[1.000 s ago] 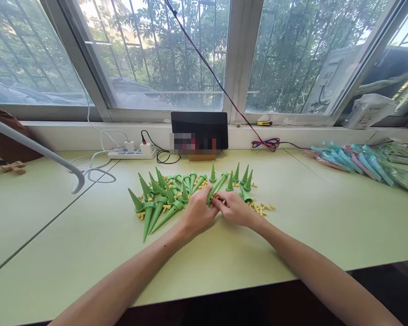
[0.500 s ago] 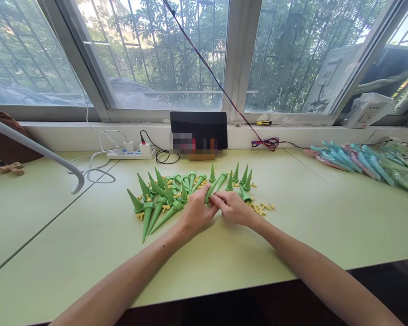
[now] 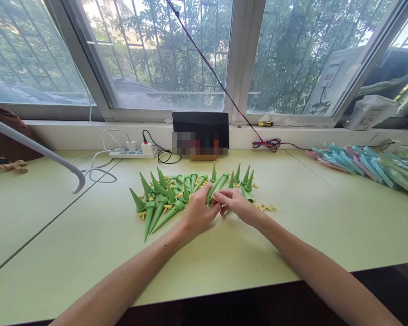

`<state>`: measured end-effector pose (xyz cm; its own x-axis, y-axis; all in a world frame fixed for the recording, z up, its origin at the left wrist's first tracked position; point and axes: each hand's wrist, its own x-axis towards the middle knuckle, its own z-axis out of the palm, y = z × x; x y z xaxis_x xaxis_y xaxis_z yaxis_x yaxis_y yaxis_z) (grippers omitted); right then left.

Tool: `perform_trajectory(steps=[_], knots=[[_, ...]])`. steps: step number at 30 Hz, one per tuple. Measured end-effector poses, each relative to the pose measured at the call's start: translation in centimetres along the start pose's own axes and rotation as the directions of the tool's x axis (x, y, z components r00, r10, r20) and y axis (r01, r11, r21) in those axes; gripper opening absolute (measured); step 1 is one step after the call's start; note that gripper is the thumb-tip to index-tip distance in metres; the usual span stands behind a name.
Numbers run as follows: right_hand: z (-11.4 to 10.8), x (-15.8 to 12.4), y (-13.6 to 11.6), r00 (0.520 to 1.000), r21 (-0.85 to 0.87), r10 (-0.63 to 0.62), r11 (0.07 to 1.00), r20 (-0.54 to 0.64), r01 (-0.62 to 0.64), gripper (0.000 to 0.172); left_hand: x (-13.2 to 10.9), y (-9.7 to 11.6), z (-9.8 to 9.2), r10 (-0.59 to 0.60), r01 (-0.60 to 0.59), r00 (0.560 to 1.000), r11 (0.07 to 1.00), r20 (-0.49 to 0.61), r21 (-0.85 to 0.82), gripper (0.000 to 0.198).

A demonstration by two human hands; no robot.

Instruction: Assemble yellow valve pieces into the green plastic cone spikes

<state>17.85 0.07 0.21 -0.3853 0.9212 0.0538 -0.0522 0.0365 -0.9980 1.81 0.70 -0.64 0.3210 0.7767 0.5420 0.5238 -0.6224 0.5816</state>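
My left hand [image 3: 200, 210] is closed round a green plant watering spike [image 3: 211, 192], its wide capped end toward me. Close against it, my right hand [image 3: 237, 204] pinches a small yellow valve piece [image 3: 214, 197] at the spike's near end. Whether the piece sits in the spike, I cannot tell. Many more green spikes [image 3: 150, 220] spread in a loose arc around the hands, some standing point up, others lying flat. Small yellow pieces [image 3: 267, 207] lie to the right of my right hand, and others are scattered among the spikes.
A dark tablet [image 3: 200, 131] leans at the back by the windowsill. To its left is a white power strip [image 3: 132, 153] with cables. Bagged blue and pink items [image 3: 357, 163] lie at the right. A white curved bar [image 3: 37, 147] reaches in from the left.
My right fingers have shifted slightly and now show the yellow valve piece between them at the spike's end. The left hand keeps its hold; the whole view has moved a little.
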Motion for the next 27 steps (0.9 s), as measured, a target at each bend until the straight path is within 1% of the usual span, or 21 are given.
perform_trajectory(steps=[9, 12, 18, 27], knots=[[0.04, -0.23, -0.03, 0.998, -0.110, -0.039, 0.993, -0.039, 0.034, 0.035, -0.03, -0.21, 0.12, 0.026, -0.027, 1.000, 0.999, 0.003, 0.020, 0.016], [0.09, -0.25, 0.06, 0.997, -0.124, -0.055, 0.991, -0.053, 0.048, 0.034, -0.03, -0.24, 0.15, 0.023, -0.023, 1.000, 1.000, 0.000, 0.014, 0.017], [0.26, -0.16, 0.36, 0.994, -0.117, -0.075, 0.991, -0.085, 0.065, 0.036, -0.01, -0.26, 0.18, 0.040, -0.040, 0.999, 0.999, -0.006, 0.005, 0.025], [0.17, -0.20, 0.34, 0.991, -0.220, -0.099, 0.972, -0.089, 0.077, 0.033, 0.09, -0.46, 0.21, 0.015, -0.014, 1.000, 1.000, -0.008, 0.014, 0.027]])
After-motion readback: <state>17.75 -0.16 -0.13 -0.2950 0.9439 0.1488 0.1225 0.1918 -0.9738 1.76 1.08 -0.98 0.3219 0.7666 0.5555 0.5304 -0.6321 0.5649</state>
